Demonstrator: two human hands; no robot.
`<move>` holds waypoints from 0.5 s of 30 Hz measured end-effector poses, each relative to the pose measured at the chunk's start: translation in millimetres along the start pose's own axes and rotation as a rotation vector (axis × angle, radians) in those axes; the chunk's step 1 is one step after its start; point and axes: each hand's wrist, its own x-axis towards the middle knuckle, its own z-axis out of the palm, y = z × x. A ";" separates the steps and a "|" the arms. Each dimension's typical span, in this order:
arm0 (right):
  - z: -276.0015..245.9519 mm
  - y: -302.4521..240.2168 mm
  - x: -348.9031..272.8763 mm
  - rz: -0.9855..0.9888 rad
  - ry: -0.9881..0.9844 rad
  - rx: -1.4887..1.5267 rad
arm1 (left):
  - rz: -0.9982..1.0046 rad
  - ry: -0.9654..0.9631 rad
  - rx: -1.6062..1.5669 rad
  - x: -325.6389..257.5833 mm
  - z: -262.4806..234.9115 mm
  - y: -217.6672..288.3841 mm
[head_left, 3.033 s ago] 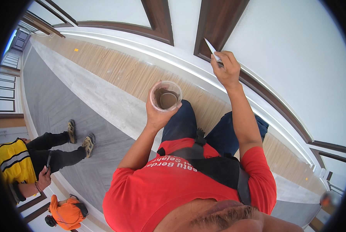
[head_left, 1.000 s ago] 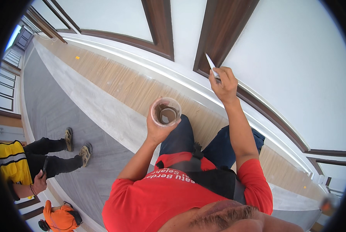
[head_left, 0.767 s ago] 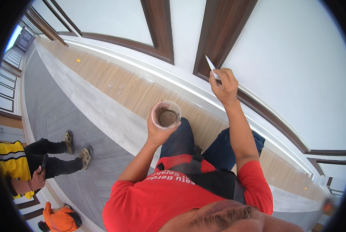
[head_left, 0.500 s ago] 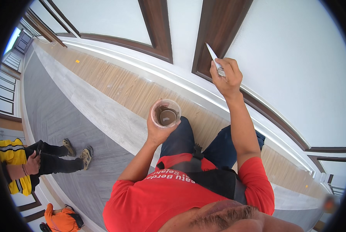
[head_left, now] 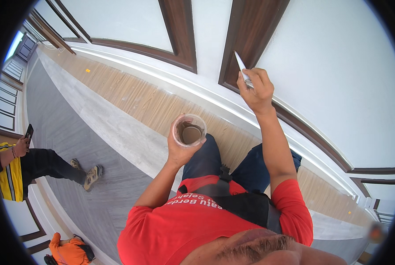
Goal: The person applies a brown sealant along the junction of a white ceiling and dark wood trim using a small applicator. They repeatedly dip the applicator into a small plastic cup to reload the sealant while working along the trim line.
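Note:
My left hand (head_left: 179, 152) is wrapped round a clear plastic cup (head_left: 196, 123), its mouth facing up, with brown paint (head_left: 191, 135) in the bottom and smears up the inner wall. Between the bent fingers of my right hand (head_left: 259, 90) is a slim paintbrush (head_left: 241, 65) with a white tapered handle. A silvery part shows by the fingertips; its bristles are hidden. The handle's thin end overlaps the dark brown wooden moulding (head_left: 255, 26) on the white wall; whether it touches cannot be made out.
A wood-look floor strip (head_left: 122, 92) runs along the white skirting (head_left: 162, 86), beside grey flooring (head_left: 91, 154). At the left stands a person in a yellow vest (head_left: 12, 174), holding a phone (head_left: 28, 132). Another person in orange (head_left: 69, 251) is at the lower left.
My right hand has shifted slightly left and down with the paintbrush. My left hand and the cup have barely moved. The person in yellow has raised a phone and shifted their legs.

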 end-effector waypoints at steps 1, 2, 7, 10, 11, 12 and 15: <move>1.1 0.9 -4.7 0.019 -0.026 0.007 | -0.003 -0.004 0.001 -0.2 -0.1 -1.4; 1.8 2.9 -8.1 0.011 -0.034 0.009 | -0.006 -0.008 0.001 -0.4 -0.3 -3.7; 1.7 2.6 2.9 -0.035 0.017 -0.011 | -0.012 -0.012 0.000 -1.7 -1.0 -5.9; 1.5 4.6 12.7 -0.052 0.048 -0.022 | -0.004 -0.009 0.001 -1.5 -0.4 -5.6; 1.3 5.0 14.7 -0.058 0.057 -0.029 | -0.008 -0.008 -0.010 -1.4 0.1 -5.0; 1.2 4.6 16.5 -0.062 0.065 -0.027 | -0.012 -0.006 -0.022 -1.5 0.5 -5.0; 2.0 3.6 18.3 -0.064 0.080 -0.022 | -0.010 -0.004 -0.019 -1.8 0.4 -7.3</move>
